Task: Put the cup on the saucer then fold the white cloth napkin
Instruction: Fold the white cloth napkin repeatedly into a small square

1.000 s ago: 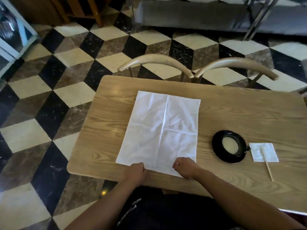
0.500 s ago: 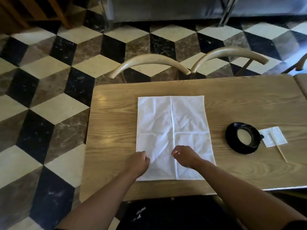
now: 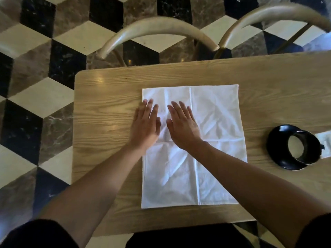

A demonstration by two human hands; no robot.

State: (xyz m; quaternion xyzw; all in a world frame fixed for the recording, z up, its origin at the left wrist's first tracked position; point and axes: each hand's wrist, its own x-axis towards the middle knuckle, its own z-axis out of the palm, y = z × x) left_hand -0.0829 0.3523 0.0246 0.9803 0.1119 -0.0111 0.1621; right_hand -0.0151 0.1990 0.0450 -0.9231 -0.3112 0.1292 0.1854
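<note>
Looking down from the head camera, I see both hands lying flat on the white cloth napkin (image 3: 211,140), which is spread open on the wooden worktop (image 3: 107,111). My left hand (image 3: 146,125) rests palm down across the napkin's left edge, partly on the cloth and partly on the bare wood, with fingers stretched out and close together, pointing away from me. My right hand (image 3: 182,127) lies just beside it, fully on the cloth, palm down too. Each grip is wide and holds nothing; the hands only press on the fabric. The two thumbs are near each other but do not seem to touch.

The napkin lies in one layer, creased, with a long crease running down its middle and a fainter one crossing it near my wrists. Its near edge sits close to the worktop's front edge.

Well apart on the right, the black cup (image 3: 302,146) sits on the black saucer (image 3: 275,149), its pale inside showing through the round mouth. Just beyond them, at the frame's edge, a small white paper piece (image 3: 325,142) lies on the worktop, touching or nearly touching the saucer; I cannot tell which.

Two curved chair backs (image 3: 159,27) stand at the worktop's far side, over a checkered floor (image 3: 35,97).
</note>
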